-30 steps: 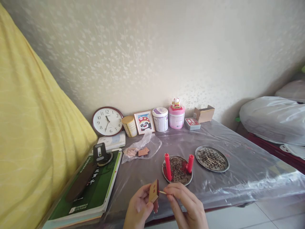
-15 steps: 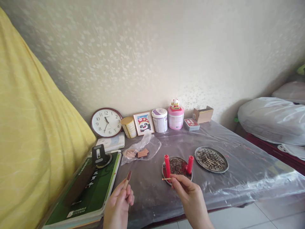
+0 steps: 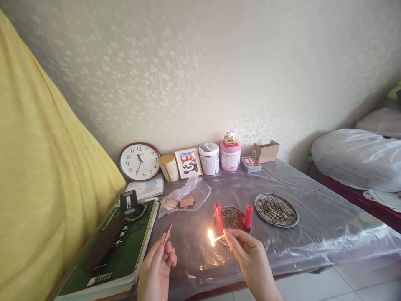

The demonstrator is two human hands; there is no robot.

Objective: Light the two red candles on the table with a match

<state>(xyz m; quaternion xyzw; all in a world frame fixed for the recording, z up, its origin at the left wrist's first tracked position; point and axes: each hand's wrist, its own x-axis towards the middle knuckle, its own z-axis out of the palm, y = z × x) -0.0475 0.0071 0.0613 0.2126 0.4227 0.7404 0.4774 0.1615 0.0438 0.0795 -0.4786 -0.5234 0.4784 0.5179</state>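
Between thumb and fingers, my right hand (image 3: 247, 253) pinches a burning match (image 3: 218, 238), its flame pointing left. Just behind the flame a red candle (image 3: 218, 217) stands upright on a round metal tray (image 3: 232, 213), and a second red candle (image 3: 248, 217) stands on the tray's right side. No flame shows on either wick. My left hand (image 3: 158, 261) is closed on a small matchbox (image 3: 166, 235), with a dark strip along its side, held up left of the match. My right fingers partly hide the tray's front.
Another round tray (image 3: 266, 215) holds several matchsticks. A plastic bag (image 3: 200, 193) with small boxes lies behind my left hand. A green book (image 3: 125, 251) lies at left, carrying a black object (image 3: 129, 203). Clock (image 3: 140, 161), tins and a picture frame (image 3: 188, 162) line the wall.
The match tip has flared from a small glow to a bright flame, lighting the plastic cover below. Both hands stay nearly in place; the matchbox has turned slightly.
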